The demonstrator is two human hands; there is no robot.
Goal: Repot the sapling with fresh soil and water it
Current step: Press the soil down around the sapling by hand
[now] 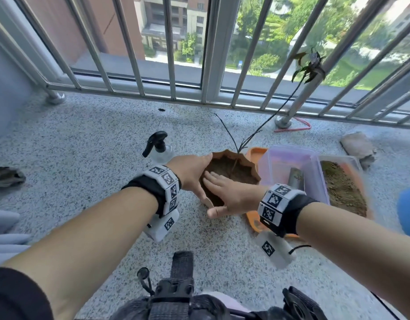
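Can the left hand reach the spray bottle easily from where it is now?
Probably yes. The left hand holds the pot, and the spray bottle stands just beyond it on bare floor.

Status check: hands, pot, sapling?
Left hand holds pot rim. Right hand flat, pressing soil. Sapling upright in pot. Spray bottle untouched, nothing blocking.
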